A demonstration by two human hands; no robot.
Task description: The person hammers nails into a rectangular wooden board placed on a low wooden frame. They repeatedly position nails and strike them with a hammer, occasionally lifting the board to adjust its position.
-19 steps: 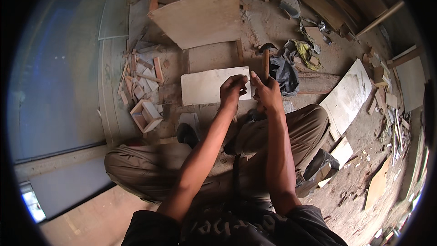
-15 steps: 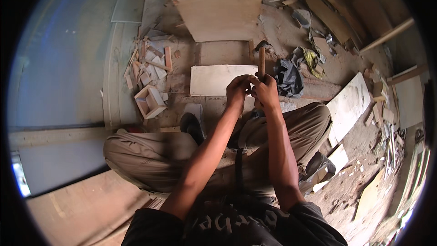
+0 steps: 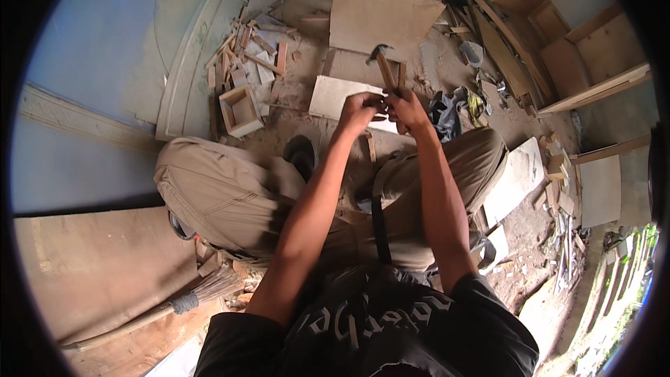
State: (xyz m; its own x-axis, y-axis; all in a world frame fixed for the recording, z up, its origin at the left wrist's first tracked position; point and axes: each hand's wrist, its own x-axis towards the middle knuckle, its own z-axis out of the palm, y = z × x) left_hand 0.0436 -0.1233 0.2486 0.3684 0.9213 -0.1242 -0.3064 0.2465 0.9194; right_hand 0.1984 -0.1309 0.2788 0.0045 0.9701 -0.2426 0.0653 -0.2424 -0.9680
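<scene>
My right hand [image 3: 407,109] is closed around the wooden handle of a claw hammer [image 3: 386,72], whose dark metal head points up and away from me. Close beside it, my left hand [image 3: 360,112] is closed with its fingertips pinched together near the right fingers. Whatever it may hold is too small to make out. Both hands are above a white board [image 3: 332,96] in front of my bent legs. Just beyond that board lies a wooden frame [image 3: 341,64], partly covered by it.
A large plywood panel [image 3: 384,17] stands farther off. Wood offcuts [image 3: 264,63] and a small open wooden box [image 3: 240,110] lie to the left. A black plastic bag [image 3: 444,115] is right of my hands. Wooden shelving [image 3: 558,49] fills the far right; a broom [image 3: 199,294] lies lower left.
The hammer has tilted leftward, and its claw head now shows clearly. My hands stay close together. The whole view has turned, bringing the broom into sight.
</scene>
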